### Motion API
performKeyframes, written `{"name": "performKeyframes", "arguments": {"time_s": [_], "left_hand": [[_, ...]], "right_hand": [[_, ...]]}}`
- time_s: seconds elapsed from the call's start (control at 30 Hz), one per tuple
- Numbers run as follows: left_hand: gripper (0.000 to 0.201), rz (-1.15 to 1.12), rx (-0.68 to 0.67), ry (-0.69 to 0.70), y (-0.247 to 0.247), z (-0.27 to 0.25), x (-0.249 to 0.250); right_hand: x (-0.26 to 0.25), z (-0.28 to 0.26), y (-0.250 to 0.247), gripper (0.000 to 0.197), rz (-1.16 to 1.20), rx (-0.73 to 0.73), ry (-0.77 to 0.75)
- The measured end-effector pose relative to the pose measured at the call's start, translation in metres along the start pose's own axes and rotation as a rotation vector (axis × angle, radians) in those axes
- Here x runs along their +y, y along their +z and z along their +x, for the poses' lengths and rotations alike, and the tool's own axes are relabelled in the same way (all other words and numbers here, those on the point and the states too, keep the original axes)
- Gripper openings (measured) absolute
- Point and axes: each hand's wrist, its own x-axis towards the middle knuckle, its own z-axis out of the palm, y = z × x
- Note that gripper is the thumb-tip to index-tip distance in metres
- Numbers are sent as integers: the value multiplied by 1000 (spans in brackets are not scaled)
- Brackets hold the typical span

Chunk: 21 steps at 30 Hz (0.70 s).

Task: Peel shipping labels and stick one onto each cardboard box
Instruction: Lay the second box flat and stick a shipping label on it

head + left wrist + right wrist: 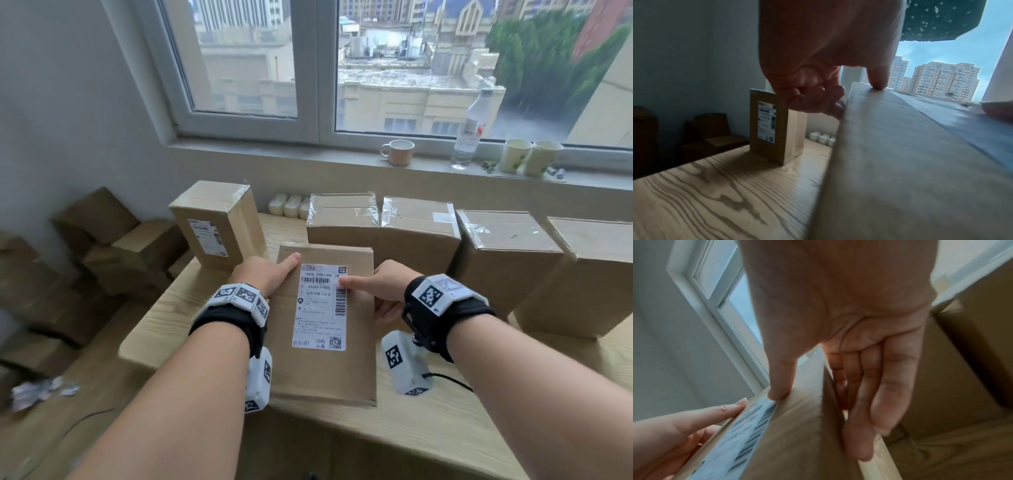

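A flat cardboard box (325,370) lies on the wooden table (171,325) in front of me, with a white shipping label (320,306) stuck on its top face. My left hand (274,274) grips the box's upper left edge; its thumb (877,81) lies on top and its fingers (818,100) curl against the side. My right hand (373,287) is at the right edge. Its thumb (781,382) presses the label (748,426) near its right side, and its straight fingers (869,394) lie flat along the box's side wall.
An upright box with a label (215,226) stands at the back left. Several taped boxes without visible labels (421,222) line the back and right. More boxes (102,246) are piled left of the table. The windowsill holds a mug (397,152), a bottle (471,130) and paper cups (529,157).
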Motion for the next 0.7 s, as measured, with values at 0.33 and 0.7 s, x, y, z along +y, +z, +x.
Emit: {"name": "performKeyframes", "arguments": {"time_s": [0.33,0.7], "left_hand": [[76,-18,131,-27,-91,67,-58],[58,-98,-95,34,-84,129,-69]], "right_hand": [[-116,54,48,65,-33,11,-111],[-128,108,78,57,-24,132,3]]}}
